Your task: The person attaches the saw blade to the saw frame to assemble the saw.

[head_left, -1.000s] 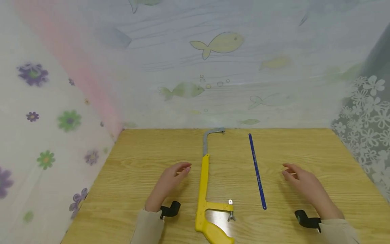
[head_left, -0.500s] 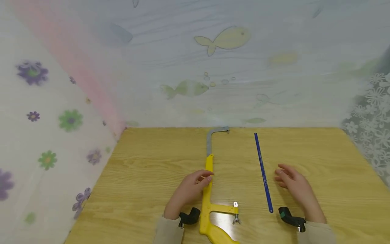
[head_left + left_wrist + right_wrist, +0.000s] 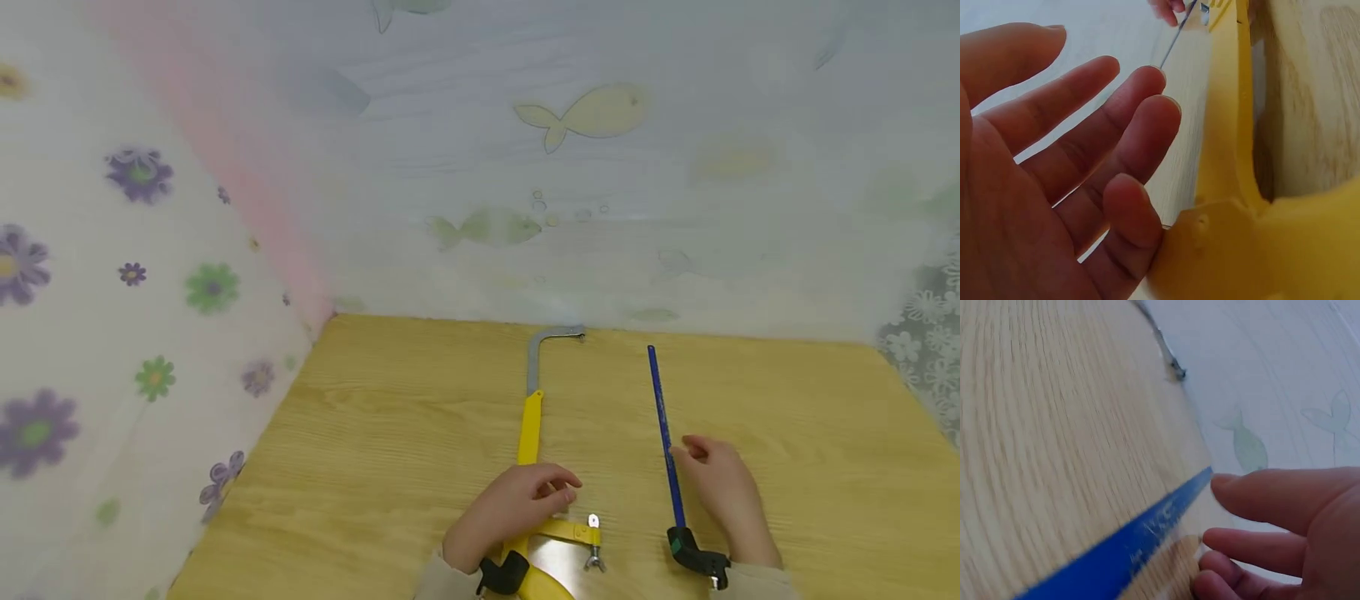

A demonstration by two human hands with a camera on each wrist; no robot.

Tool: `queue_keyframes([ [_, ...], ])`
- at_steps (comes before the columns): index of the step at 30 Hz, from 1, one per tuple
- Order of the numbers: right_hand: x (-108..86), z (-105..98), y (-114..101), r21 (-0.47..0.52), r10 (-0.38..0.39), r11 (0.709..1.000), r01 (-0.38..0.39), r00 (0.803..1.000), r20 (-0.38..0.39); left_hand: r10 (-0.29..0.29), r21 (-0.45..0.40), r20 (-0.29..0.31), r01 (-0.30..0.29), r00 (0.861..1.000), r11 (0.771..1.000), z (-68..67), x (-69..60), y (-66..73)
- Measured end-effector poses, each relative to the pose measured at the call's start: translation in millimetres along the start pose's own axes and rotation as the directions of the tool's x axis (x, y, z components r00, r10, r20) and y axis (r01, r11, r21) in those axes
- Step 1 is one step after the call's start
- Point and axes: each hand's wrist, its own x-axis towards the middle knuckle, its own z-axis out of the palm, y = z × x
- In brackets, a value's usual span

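A yellow hacksaw frame (image 3: 530, 425) with a grey metal front arm (image 3: 533, 362) lies on the wooden table, its handle toward me. Over its lower part is my left hand (image 3: 517, 504), fingers loosely bent and gripping nothing. In the left wrist view the fingertips (image 3: 1154, 119) are beside the yellow frame (image 3: 1222, 125); whether the lowest finger touches it, I cannot tell. To the right lies a blue hacksaw blade (image 3: 660, 408), detached from the frame. My right hand (image 3: 722, 492) is just right of that blade, thumb close to its edge and fingers relaxed, holding nothing.
A wing nut (image 3: 595, 562) sits on the frame's short rear arm. Black wrist cameras (image 3: 504, 575) are strapped to both wrists. Behind the wooden table (image 3: 405, 417) hangs a fish-patterned sheet (image 3: 450, 150), with a flower-patterned one (image 3: 97, 333) at the left.
My left hand has moved right, from beside the hacksaw frame to over it. The right hand has come left, close to the blade. The head view has shifted slightly; frame and blade lie as before.
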Motion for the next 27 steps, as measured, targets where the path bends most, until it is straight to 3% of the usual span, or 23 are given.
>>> queue_keyframes([
  [4,-4.9,4.2,-0.2,-0.071,0.025,0.997,-0.026,0.999,-0.021,0.022,0.051,0.032,-0.023,0.999,0.998,6.3,2.1,5.9],
  [8,-4.8,6.9,-3.7,-0.083,0.03,0.996,-0.034,0.998,-0.047,0.041,0.107,0.052,-0.046,0.998,0.993,8.1,3.1,9.9],
  [17,-0.9,9.2,-11.0,-0.081,0.015,0.996,-0.022,0.996,-0.089,0.004,0.175,0.049,-0.013,0.999,0.985,7.0,1.1,11.2],
  [22,-0.6,10.2,-12.6,-0.046,0.02,0.999,-0.022,0.998,-0.056,-0.028,0.241,0.082,0.008,0.996,0.971,6.7,-2.6,13.3],
  [27,-1.0,11.4,-13.2,-0.036,0.021,0.999,-0.022,0.999,-0.033,-0.05,0.269,0.076,0.028,0.996,0.963,6.7,-6.0,14.7],
])
